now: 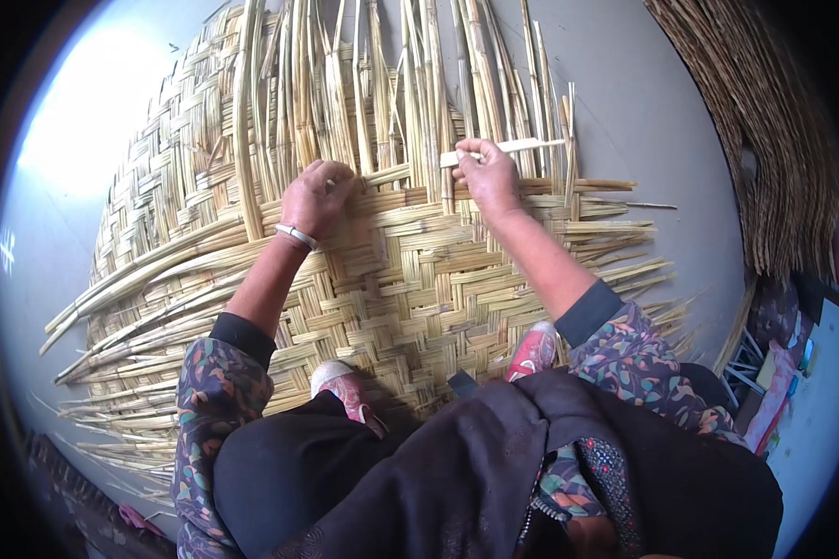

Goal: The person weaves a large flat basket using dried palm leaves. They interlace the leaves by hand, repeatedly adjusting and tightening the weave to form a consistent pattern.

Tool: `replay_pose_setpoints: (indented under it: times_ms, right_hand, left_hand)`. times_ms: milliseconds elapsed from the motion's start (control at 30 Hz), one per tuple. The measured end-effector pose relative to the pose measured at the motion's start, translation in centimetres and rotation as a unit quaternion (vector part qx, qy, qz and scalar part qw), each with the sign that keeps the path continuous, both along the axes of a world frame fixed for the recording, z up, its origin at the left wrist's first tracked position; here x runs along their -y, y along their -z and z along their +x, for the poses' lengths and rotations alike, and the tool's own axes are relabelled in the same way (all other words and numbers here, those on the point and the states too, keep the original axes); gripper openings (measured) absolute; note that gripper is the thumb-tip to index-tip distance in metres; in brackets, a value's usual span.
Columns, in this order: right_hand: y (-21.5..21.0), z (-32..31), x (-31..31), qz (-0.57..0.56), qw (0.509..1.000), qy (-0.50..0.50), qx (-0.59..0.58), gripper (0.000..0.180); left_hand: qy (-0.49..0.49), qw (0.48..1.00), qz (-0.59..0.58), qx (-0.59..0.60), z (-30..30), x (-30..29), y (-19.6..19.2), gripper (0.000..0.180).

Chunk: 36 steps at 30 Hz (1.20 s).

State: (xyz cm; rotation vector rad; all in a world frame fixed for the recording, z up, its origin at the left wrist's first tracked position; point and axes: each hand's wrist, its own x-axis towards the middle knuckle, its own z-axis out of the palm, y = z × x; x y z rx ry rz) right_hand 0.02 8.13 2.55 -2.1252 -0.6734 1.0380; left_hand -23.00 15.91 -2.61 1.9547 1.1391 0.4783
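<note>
A half-woven mat [419,298] of flattened, straw-coloured reed strips lies on the floor under my feet. My right hand [488,177] pinches a pale flat reed strip [524,145], which lies crosswise over the upright strips [429,93]. My left hand [317,197], with a light bracelet at its wrist, is closed at the weaving edge. From its fingers a crosswise reed strip [385,175] runs right among the uprights. Whether this is the same strip that my right hand holds, I cannot tell. The curled left fingertips are partly hidden.
Loose strip ends [75,317] fan out at the mat's left and right sides. A brown ribbed roll or stack [764,140] lies at the far right. Below it, assorted items [764,382] sit beside a pale blue surface [820,410]. My red shoes [534,352] stand on the mat.
</note>
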Motion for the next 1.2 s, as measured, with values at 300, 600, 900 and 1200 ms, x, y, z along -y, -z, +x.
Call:
replay_pose_setpoints:
  times_ms: [300, 600, 900, 1200]
  right_hand:
    - [4.0, -0.5, 3.1, 0.072, 0.996, 0.057, 0.02, 0.01]
    - [0.9, 1.2, 3.8, 0.02, 0.991, -0.023, -0.127, 0.033]
    - [-10.0, 10.1, 7.8, -0.217, 0.891, -0.398, 0.0, 0.038]
    - [-3.0, 13.7, 8.0, -0.1, 0.948, -0.228, -0.196, 0.027]
  left_hand:
    - [0.099, 0.95, 0.282, -0.096, -1.4, 2.8, 1.3, 0.027]
    - [0.23, 0.898, 0.291, -0.239, -1.1, 2.3, -0.8, 0.044]
    - [0.447, 0.792, 0.131, -0.395, 6.8, -1.8, -8.8, 0.033]
    - [0.38, 0.881, 0.104, -0.261, 17.2, 2.4, -7.2, 0.023]
